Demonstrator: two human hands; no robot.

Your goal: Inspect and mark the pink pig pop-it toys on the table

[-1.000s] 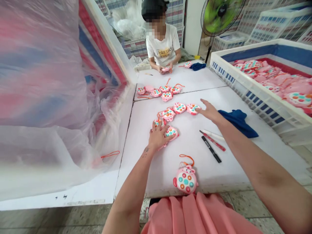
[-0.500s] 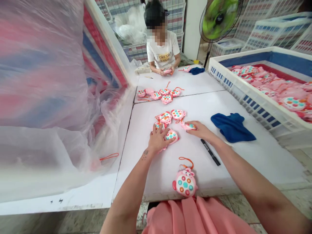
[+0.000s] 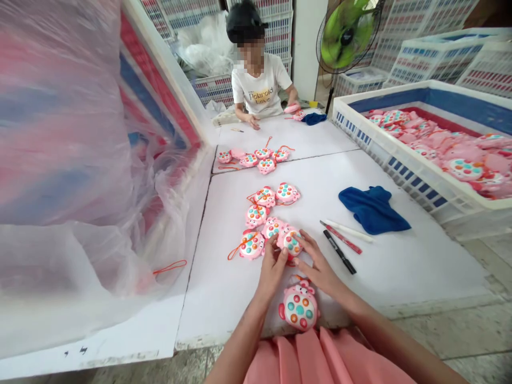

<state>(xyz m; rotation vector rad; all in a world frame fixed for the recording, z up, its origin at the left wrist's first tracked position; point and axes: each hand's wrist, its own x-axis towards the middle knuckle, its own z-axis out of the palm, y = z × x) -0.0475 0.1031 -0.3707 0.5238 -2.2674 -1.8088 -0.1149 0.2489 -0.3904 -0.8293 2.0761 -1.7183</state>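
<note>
Between my two hands is a pink toy [image 3: 292,242] with coloured buttons, its near edge lifted. My left hand [image 3: 273,265] holds its left side with thumb and fingers. My right hand [image 3: 318,266] grips its right side. Just behind it lies another pink toy [image 3: 272,228], and to the left one with an orange loop [image 3: 252,245]. Farther back a few more toys [image 3: 256,214] lie close together. Nearest my body, at the table edge, sits a toy [image 3: 300,305] facing up.
Right of my hands lie a black marker [image 3: 340,252], a red pen [image 3: 342,238] and a blue cloth [image 3: 374,209]. A crate of toys [image 3: 404,146] borders the right side. Plastic-covered material [image 3: 160,213] stands left. Across the table [image 3: 232,288] a person [image 3: 260,85] handles a toy.
Both my hands have come together nearer my body, around one toy. My left hand has left the cluster. The red pen and a white one now show. The person across has moved a toy rightward.
</note>
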